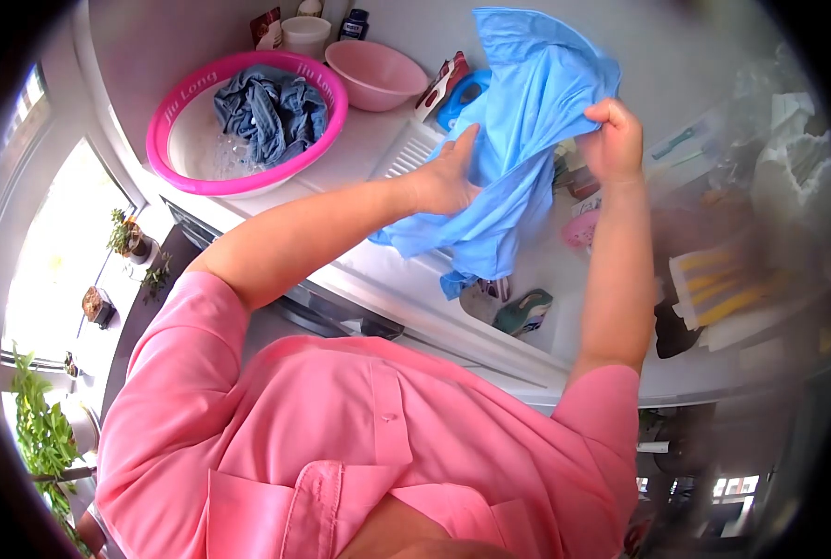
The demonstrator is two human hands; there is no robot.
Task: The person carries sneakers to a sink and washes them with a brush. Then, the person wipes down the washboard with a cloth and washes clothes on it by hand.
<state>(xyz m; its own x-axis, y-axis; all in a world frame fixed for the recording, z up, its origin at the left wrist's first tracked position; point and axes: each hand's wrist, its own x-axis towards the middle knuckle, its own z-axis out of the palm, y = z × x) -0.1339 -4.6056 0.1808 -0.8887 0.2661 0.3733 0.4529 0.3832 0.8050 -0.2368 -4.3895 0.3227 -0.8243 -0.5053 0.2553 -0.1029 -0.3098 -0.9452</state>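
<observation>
A light blue garment (pixel 536 102) hangs in loose folds over the ribbed white counter (pixel 411 154). My right hand (pixel 613 140) pinches its upper right edge, fingers closed on the cloth. On the garment's left side, my left hand (pixel 448 177) lies against the fabric with thumb and fingers apart; its fingertips are partly hidden in the folds. To the left, a pink-rimmed basin (pixel 159 126) holds a wet dark blue denim item (pixel 271 112) and some suds.
Behind stand a small pink bowl (pixel 375 74), a white tub (pixel 305 35) and a dark bottle (pixel 354 25). A green-and-white brush or shoe-like item (pixel 524 312) lies below the garment. Potted plants (pixel 136 240) line the window side. Plastic bags (pixel 797 172) sit at right.
</observation>
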